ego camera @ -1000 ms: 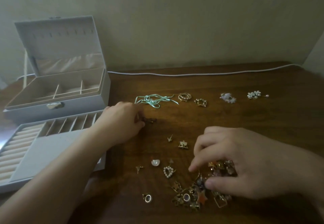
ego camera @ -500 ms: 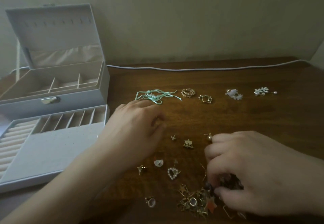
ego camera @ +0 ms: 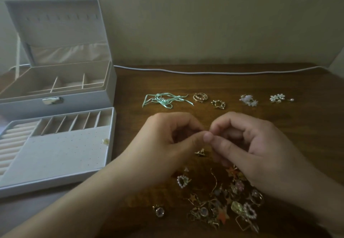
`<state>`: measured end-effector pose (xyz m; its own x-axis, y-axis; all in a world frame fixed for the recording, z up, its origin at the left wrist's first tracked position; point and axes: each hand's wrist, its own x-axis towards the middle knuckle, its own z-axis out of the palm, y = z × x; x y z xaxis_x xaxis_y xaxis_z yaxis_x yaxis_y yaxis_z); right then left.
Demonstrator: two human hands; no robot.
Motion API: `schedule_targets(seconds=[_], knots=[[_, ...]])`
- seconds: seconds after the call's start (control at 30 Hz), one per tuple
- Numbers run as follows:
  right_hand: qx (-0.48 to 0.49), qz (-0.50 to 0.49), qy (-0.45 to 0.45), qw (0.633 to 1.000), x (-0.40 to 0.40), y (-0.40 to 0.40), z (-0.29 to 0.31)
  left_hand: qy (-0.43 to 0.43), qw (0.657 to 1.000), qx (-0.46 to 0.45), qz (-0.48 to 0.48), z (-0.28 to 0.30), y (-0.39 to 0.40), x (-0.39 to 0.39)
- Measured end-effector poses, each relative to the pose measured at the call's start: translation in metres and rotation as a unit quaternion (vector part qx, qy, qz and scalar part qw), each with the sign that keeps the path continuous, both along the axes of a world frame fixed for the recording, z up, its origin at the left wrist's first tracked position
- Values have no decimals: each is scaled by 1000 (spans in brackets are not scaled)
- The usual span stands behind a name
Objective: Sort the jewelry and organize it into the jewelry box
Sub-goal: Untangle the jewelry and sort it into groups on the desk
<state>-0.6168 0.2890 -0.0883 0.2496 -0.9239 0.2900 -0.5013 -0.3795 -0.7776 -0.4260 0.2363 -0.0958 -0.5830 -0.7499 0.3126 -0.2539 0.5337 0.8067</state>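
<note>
Jewelry [ego camera: 219, 208] lay heaped at the desk's near edge while your left hand [ego camera: 167, 142] and right hand [ego camera: 247, 144] met fingertip to fingertip, fingers curled, apparently pinching something too small to tell, which next needed pairing or carrying to the box [ego camera: 55, 156].

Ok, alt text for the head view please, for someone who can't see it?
Both hands, left hand and right hand, meet fingertip to fingertip above a jewelry pile on a wooden table. An open white jewelry box sits left.

No words, numbers or signs to read anywhere — not on the jewelry box [ego camera: 55, 105], not on its pulled-out tray [ego camera: 109, 144], not on the table [ego camera: 279, 126].
</note>
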Motion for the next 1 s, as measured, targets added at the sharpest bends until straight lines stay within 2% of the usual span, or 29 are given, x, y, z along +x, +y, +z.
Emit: schedule_targets(seconds=[0.1, 0.2, 0.27, 0.33, 0.4, 0.47, 0.63, 0.83, 0.93, 1.0], knots=[[27, -9, -46, 999, 2, -2, -5, -19, 999, -16, 23, 3, -6, 6], [-45, -72, -1, 996, -9, -7, -3, -117, 981, -127, 92, 3, -20, 19], [-104, -134, 26, 985, -23, -12, 3, -178, 959, -156, 158, 2, -32, 27], [-134, -188, 32, 973, -37, -18, 6, -247, 944, -99, 196, 1, -44, 32], [-139, -217, 51, 965, -48, -24, 7, -304, 933, -29, 192, -2, -53, 33], [-123, -219, 89, 964, -56, -26, 6, -343, 922, -1, 179, -4, -59, 30], [-76, -187, 161, 966, -64, -26, 8, -366, 908, -19, 202, -7, -65, 25], [73, -69, 304, 947, -74, -21, 13, -374, 893, -80, 239, -11, -67, 28], [102, -38, 324, 940, -76, -22, 10, -372, 882, -123, 261, -12, -64, 29], [90, -32, 316, 944, -77, -23, 8, -345, 890, -154, 255, -13, -59, 29]])
